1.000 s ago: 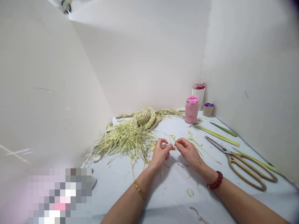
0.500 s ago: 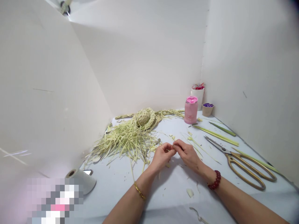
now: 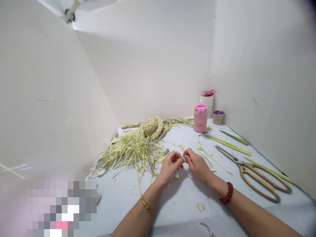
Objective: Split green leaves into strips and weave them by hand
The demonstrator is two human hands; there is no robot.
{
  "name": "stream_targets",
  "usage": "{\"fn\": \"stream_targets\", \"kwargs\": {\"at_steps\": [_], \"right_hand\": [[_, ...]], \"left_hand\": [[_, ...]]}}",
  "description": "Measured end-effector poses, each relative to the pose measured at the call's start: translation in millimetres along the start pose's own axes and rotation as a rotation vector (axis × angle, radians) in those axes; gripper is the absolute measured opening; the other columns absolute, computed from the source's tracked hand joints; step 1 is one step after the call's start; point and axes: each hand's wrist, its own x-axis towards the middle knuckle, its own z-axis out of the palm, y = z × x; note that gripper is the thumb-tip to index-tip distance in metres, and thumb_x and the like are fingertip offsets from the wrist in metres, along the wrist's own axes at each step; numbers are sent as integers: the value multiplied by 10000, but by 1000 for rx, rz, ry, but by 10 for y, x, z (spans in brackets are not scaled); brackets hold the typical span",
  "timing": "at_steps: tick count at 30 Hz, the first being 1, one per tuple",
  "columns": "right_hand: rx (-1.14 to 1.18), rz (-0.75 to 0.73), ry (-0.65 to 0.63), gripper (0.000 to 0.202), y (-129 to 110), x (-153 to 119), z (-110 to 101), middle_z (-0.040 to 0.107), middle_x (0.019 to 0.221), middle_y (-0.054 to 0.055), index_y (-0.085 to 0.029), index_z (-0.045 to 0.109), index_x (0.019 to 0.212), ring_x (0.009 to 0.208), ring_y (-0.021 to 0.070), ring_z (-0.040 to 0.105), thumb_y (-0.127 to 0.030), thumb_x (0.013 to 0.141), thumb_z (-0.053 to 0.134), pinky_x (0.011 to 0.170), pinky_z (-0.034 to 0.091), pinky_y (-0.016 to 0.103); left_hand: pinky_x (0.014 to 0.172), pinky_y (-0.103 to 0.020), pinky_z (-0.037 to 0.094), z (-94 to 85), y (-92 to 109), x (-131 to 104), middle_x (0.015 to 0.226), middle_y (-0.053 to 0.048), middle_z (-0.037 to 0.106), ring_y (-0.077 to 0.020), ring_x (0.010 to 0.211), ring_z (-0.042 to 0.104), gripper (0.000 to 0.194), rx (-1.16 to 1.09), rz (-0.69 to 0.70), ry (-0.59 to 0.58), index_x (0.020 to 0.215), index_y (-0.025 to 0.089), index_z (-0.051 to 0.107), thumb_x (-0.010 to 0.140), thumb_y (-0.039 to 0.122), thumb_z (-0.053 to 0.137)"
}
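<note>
My left hand (image 3: 172,165) and my right hand (image 3: 196,164) meet fingertip to fingertip above the middle of the table. Both are pinched closed over something small that I cannot make out. A gold bracelet (image 3: 147,205) circles the left wrist, a dark red bead bracelet (image 3: 226,193) the right one. Just left of the hands spreads a loose heap of pale green strands (image 3: 132,148), with a coiled braid (image 3: 153,126) of the same fibre at its back. Thin strands and pale scraps lie close beyond my fingers.
Large gold-handled scissors (image 3: 258,177) lie at the right, near green stalks (image 3: 229,144). Behind stand a pink bottle (image 3: 200,120), a white container (image 3: 207,102) with red items, and a small cup (image 3: 218,118) holding something purple. White walls enclose the table.
The view has shifted slightly. My fingertips have moved a little and a small gap shows between the hands. The white roll at lower left is now mostly covered by the blurred patch.
</note>
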Motion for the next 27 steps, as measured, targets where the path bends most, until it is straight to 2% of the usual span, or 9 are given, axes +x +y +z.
{"fn": "stream_targets", "kwargs": {"at_steps": [5, 10, 14, 18, 21, 23, 27], "right_hand": [[-26, -61, 22, 177, -62, -25, 0, 533, 765, 15, -225, 464, 805, 667, 169, 499, -265, 934, 348, 642, 373, 289], [-3, -145, 31, 168, -42, -6, -13, 522, 839, 39, -218, 508, 804, 746, 172, 525, -217, 915, 381, 689, 408, 295], [54, -137, 47, 162, -33, 16, -49, 548, 861, 53, -210, 524, 751, 780, 178, 541, -212, 882, 430, 713, 427, 305], [129, -42, 146, 139, -94, 34, -110, 611, 886, 70, -206, 580, 805, 881, 213, 553, -243, 859, 458, 791, 427, 343], [273, 61, 26, 154, -133, 35, -125, 653, 904, 52, -202, 611, 882, 844, 193, 578, -275, 842, 482, 750, 437, 314], [344, 130, -52, 136, -129, 36, -113, 654, 820, 22, -197, 610, 842, 752, 169, 574, -292, 817, 516, 690, 429, 288], [421, 240, -98, 109, -95, 45, -91, 551, 595, -38, -194, 556, 729, 570, 130, 495, -294, 773, 551, 580, 383, 258]], "left_hand": [[579, -231, 384, -9, 19, -3, 657, -4, 589, -128, 626, 586, 220, 2, -31, 100, 715, 165, 559, 692, 325, 709], [610, -224, 377, -48, -4, 5, 643, 2, 584, -107, 620, 516, 186, -51, -67, 138, 693, 160, 580, 661, 272, 725], [642, -215, 386, -77, -18, 31, 665, 23, 556, -95, 637, 495, 190, -129, -37, 142, 707, 177, 565, 638, 229, 735], [690, -224, 401, -82, -2, 37, 746, 5, 585, -112, 712, 522, 192, -119, 11, 120, 745, 186, 564, 646, 226, 723], [679, -219, 393, -70, 16, 17, 753, 5, 573, -111, 712, 521, 194, -94, -1, 94, 753, 188, 562, 656, 243, 722], [660, -214, 385, -61, 25, 2, 749, 10, 562, -107, 697, 514, 202, -87, -5, 92, 747, 192, 560, 653, 255, 726], [634, -207, 378, -49, 30, -13, 747, 13, 549, -97, 664, 495, 197, -65, 8, 84, 760, 193, 560, 662, 260, 717]]}}
